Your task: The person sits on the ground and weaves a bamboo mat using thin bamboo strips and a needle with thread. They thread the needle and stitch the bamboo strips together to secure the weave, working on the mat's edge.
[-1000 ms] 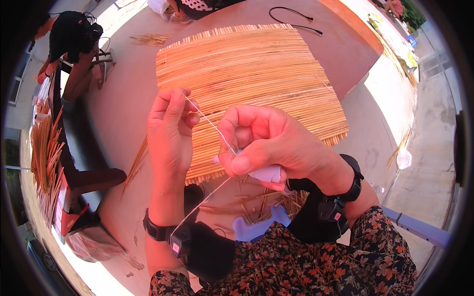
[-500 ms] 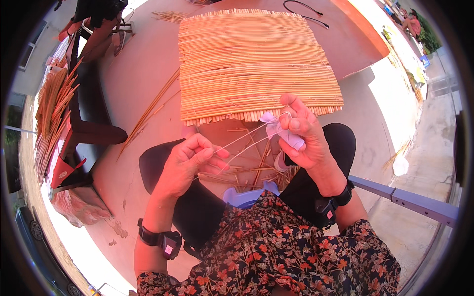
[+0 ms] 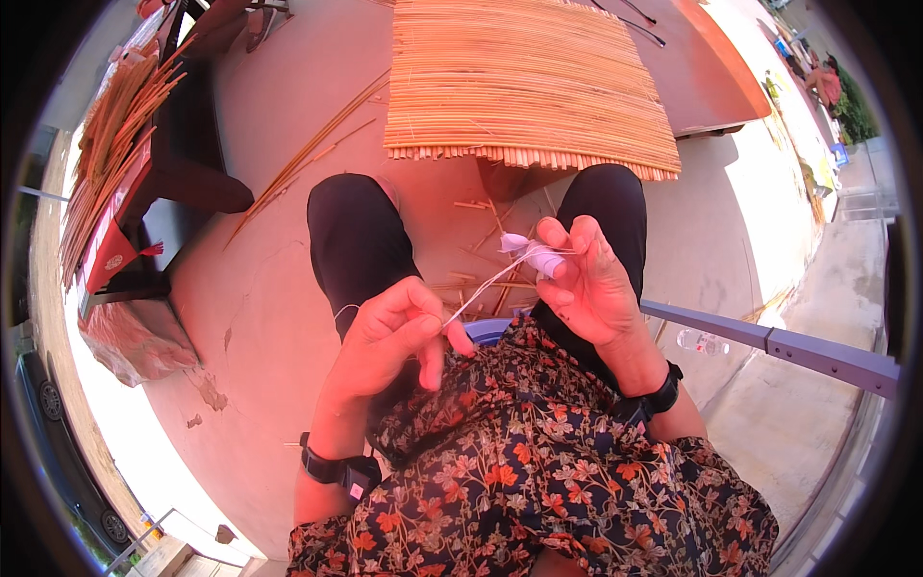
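Note:
My left hand [image 3: 396, 332] pinches a pale string [image 3: 486, 286] between thumb and forefinger, above my left thigh. From there the string runs in two close strands up to my right hand [image 3: 598, 284]. Held in my right fingers is a small whitish-lilac bundle [image 3: 532, 254], perhaps cloth or paper, with the string crossing over it. Its exact kind I cannot make out. Beyond my knees lies a mat of thin reed sticks [image 3: 529, 87], its near edge hanging over a low support. Neither hand touches the mat.
Loose reed pieces [image 3: 471, 279] litter the floor between my feet. A bundle of long reeds [image 3: 115, 144] rests on a dark bench [image 3: 192, 183] at left. At right are a grey metal bar [image 3: 769, 343] and a clear plastic bottle [image 3: 702, 341]. Part of a blue seat [image 3: 486, 332] shows beneath me.
Both hands have drawn down toward my lap, and the string's two strands have come closer together. My knees have moved inward. The mat sits higher in view.

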